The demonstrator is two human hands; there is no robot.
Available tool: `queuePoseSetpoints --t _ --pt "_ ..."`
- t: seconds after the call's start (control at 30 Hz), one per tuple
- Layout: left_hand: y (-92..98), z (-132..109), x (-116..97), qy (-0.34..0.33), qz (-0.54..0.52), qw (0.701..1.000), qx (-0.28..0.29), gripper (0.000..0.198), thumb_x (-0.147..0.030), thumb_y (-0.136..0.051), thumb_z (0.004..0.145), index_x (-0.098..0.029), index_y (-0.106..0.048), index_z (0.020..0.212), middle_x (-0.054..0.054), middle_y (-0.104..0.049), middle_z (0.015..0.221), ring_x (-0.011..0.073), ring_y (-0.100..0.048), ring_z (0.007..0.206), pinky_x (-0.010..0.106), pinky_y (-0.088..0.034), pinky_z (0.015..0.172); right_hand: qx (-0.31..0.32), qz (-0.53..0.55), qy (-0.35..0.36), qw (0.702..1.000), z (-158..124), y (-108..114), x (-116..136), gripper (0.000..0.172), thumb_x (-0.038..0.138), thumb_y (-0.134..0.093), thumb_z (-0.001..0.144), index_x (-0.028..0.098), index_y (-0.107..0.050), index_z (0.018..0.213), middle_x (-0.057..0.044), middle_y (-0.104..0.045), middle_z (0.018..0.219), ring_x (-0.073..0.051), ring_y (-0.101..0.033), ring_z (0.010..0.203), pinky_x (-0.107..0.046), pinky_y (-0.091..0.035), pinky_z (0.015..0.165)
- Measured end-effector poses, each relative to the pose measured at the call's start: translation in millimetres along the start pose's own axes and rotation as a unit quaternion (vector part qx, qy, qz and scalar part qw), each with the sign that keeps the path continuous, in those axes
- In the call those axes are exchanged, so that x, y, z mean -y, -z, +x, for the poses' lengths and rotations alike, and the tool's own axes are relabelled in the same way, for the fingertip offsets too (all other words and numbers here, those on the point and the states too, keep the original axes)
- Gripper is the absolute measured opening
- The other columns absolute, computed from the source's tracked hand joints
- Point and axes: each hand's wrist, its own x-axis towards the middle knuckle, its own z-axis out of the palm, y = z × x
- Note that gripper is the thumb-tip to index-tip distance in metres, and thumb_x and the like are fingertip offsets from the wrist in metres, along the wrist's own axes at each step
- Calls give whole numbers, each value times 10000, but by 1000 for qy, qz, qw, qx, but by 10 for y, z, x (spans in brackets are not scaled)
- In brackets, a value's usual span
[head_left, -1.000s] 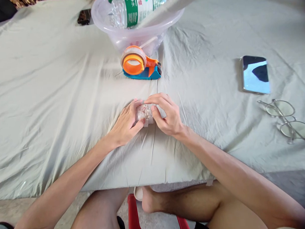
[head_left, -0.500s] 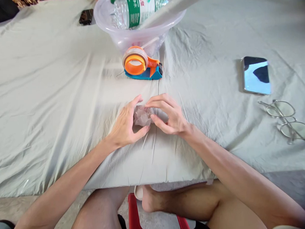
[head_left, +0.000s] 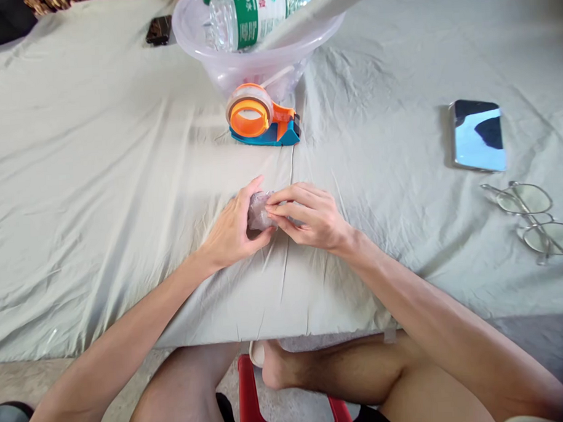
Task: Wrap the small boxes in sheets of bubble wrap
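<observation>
A small clear-wrapped packet [head_left: 257,210] with pinkish contents rests on the pale green cloth [head_left: 100,180] near the table's front edge. My left hand [head_left: 231,231] cups it from the left, thumb and fingers closed round it. My right hand [head_left: 309,216] lies across its right side, fingers pressed on the wrap and hiding much of it. Straight beyond the hands stands an orange and blue tape dispenser [head_left: 260,118] holding a roll of clear tape.
A clear plastic basin [head_left: 211,47] with a green-labelled water bottle [head_left: 251,12] sits at the far middle. A phone [head_left: 479,135] and spectacles [head_left: 528,218] lie at the right; a small dark object [head_left: 159,29] lies far left. A red stool [head_left: 251,390] shows below.
My right hand has moved left over the packet and its fingers have closed onto the wrap. My left hand stays on the packet's left side.
</observation>
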Motion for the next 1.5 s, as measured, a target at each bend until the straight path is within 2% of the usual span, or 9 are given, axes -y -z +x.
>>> queuePoseSetpoints --t 0.17,0.47,0.63,0.73,0.9,1.1,1.3,1.4,1.5 --pt "13 6 24 -3 -7 1000 5 940 -438 -710 998 -295 -231 1793 120 -672 1500 284 -728 1273 491 -598 1131 34 9 -2 999 9 39 -19 48 362 -767 1090 314 -774 1085 -35 -854 1097 -233 -806 947 -422 -664 853" --pt "2 6 5 -11 4 1000 1 882 -427 -700 1023 -287 -269 1779 132 -677 1489 300 -730 1276 507 -602 1135 -25 4 8 1000 2 -24 2 119 247 -712 1124 294 -769 1031 -20 -871 1011 -206 -813 860 -372 -656 743" --pt "-14 0 -20 -33 27 999 -6 908 -381 -701 1005 -302 -252 1790 131 -684 1483 309 -730 1312 511 -606 1156 -76 23 -108 991 33 -64 82 222 315 -625 1172 287 -745 988 -43 -846 982 -221 -809 883 -402 -674 773" --pt "-10 -4 -35 -38 38 999 -2 942 -350 -715 988 -284 -237 1797 148 -662 1525 321 -717 1364 511 -598 1190 -157 48 -215 963 54 -78 58 241 401 -665 1156 274 -724 959 -43 -812 971 -213 -789 842 -412 -674 785" --pt "17 2 -58 -33 32 999 -2 966 -331 -734 990 -271 -215 1802 196 -556 1657 358 -660 1458 530 -585 1217 -252 109 -406 872 52 -46 -125 455 679 -768 1049 249 -669 934 14 -719 863 -132 -732 620 -308 -622 608" --pt "49 8 -76 -59 51 997 15 679 -306 -659 1074 -327 -419 1709 163 -537 1671 356 -608 1540 519 -576 1226 -292 223 -503 782 22 -30 -200 534 761 -771 1001 252 -617 963 -8 -792 1016 -125 -781 639 -275 -650 590" --pt "73 15 -39 -85 75 993 18 586 -343 -656 1080 -277 -511 1644 160 -589 1608 333 -656 1465 502 -575 1220 -317 194 -425 825 182 17 -123 499 749 -720 1050 264 -606 1016 13 -802 936 -174 -841 684 -269 -623 528" --pt "91 27 -16 -75 74 994 27 582 -387 -662 1083 -288 -523 1639 141 -607 1584 321 -665 1439 491 -587 1202 -355 142 -322 866 317 268 129 418 636 -800 1050 258 -628 1014 -2 -851 936 -188 -859 685 -272 -609 476" --pt "105 32 -10 -71 74 994 36 586 -435 -652 1089 -293 -524 1643 135 -615 1582 334 -642 1468 503 -595 1196 -337 -26 -259 905 231 648 563 266 514 -719 1141 260 -717 1061 -14 -871 964 -209 -887 790 -315 -649 525"
